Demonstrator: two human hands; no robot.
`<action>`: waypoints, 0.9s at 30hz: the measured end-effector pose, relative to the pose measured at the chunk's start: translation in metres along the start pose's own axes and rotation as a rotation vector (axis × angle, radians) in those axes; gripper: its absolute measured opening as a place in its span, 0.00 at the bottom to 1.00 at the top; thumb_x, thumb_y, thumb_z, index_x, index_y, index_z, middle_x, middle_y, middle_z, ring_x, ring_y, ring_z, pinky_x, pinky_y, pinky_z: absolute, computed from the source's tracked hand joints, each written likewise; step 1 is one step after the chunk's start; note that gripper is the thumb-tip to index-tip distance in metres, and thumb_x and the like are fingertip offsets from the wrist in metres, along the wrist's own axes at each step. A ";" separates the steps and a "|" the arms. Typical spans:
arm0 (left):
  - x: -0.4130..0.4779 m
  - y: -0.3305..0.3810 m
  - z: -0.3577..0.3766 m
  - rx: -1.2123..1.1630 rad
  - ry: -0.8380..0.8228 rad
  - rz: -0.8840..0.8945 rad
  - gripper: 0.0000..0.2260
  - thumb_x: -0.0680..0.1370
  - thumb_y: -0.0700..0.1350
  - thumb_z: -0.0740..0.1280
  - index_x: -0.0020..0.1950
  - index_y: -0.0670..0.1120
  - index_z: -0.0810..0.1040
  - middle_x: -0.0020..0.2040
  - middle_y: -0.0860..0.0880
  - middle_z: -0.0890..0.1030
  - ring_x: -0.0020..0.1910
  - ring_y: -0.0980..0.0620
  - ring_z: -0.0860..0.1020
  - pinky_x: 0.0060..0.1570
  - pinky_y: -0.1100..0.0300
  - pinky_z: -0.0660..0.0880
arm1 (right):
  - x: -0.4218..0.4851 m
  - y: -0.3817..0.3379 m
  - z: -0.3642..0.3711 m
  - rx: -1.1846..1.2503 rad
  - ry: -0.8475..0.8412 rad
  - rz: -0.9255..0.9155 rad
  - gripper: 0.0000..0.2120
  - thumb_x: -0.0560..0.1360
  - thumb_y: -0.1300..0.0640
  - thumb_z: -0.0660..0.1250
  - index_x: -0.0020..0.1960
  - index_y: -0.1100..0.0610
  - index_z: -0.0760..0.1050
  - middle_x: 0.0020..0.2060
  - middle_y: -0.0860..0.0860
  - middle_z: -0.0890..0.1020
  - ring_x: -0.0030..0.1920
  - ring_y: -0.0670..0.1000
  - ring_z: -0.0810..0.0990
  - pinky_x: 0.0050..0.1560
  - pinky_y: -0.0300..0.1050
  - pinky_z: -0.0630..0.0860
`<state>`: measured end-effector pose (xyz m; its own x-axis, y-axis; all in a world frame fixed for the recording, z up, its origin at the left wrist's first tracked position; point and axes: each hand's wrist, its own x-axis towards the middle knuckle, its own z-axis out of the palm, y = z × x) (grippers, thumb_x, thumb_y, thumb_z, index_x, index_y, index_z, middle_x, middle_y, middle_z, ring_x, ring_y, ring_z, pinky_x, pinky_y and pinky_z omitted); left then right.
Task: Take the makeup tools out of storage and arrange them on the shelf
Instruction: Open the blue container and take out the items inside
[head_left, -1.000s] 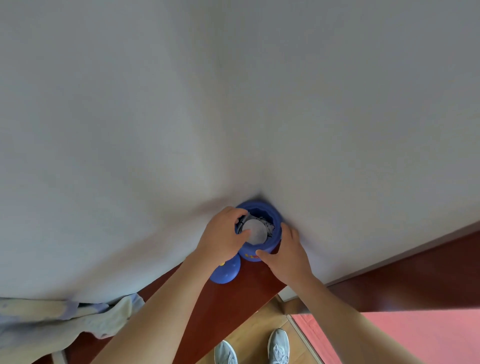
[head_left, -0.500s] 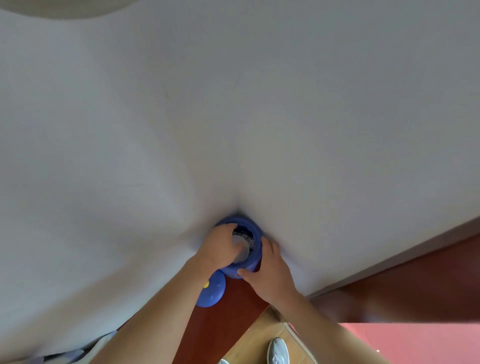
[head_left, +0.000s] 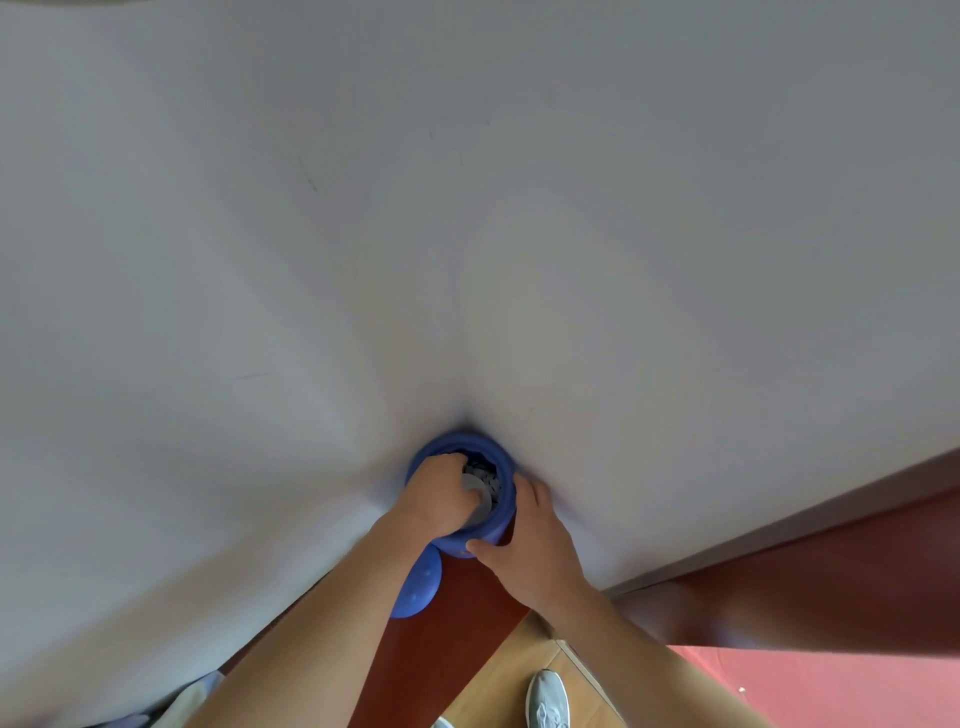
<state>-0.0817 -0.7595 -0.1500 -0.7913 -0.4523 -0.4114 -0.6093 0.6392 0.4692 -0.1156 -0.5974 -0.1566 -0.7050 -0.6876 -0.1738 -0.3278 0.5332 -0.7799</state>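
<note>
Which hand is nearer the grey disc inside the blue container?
Left. The left hand is inside the blue container, its fingers curled on the grey disc. The right hand grips the container's outer wall, outside the opening.

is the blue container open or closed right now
Open: the blue container has no cover on, grey things show inside, the left hand reaches in, and a blue domed piece, likely its lid, lies beside it.

Blue jar (head_left: 460, 442) and blue lid (head_left: 423, 587) look like smooth matt plastic, the lid with small raised dots; grey disc (head_left: 480, 496) in the jar is matt, material unclear. Shelf (head_left: 452, 649) is red-brown wood with a slight sheen. Wall (head_left: 467, 208) matt white paint, floor (head_left: 514, 670) light wood, shoe (head_left: 548, 693) grey cloth.
</note>
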 end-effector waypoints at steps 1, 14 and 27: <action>0.000 0.000 0.001 0.004 0.003 0.003 0.08 0.79 0.42 0.63 0.54 0.40 0.77 0.49 0.43 0.81 0.44 0.51 0.75 0.42 0.60 0.69 | 0.000 0.000 0.000 0.003 0.000 0.002 0.37 0.67 0.44 0.75 0.70 0.48 0.62 0.63 0.41 0.65 0.53 0.40 0.72 0.46 0.29 0.68; -0.007 -0.006 0.004 -0.063 0.045 0.097 0.09 0.76 0.37 0.65 0.55 0.41 0.81 0.48 0.46 0.83 0.45 0.53 0.78 0.43 0.64 0.69 | 0.000 0.002 0.002 0.008 0.008 0.007 0.39 0.67 0.43 0.75 0.72 0.49 0.61 0.64 0.42 0.66 0.56 0.40 0.72 0.48 0.28 0.67; -0.013 -0.006 0.004 -0.090 0.052 0.094 0.05 0.74 0.35 0.65 0.41 0.39 0.80 0.34 0.45 0.79 0.33 0.52 0.74 0.31 0.66 0.63 | 0.000 0.001 0.001 0.013 0.012 0.015 0.39 0.67 0.43 0.75 0.72 0.48 0.61 0.64 0.42 0.66 0.57 0.40 0.72 0.52 0.32 0.69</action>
<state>-0.0679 -0.7547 -0.1508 -0.8452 -0.4260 -0.3229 -0.5328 0.6228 0.5729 -0.1150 -0.5979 -0.1581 -0.7174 -0.6734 -0.1783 -0.3090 0.5370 -0.7849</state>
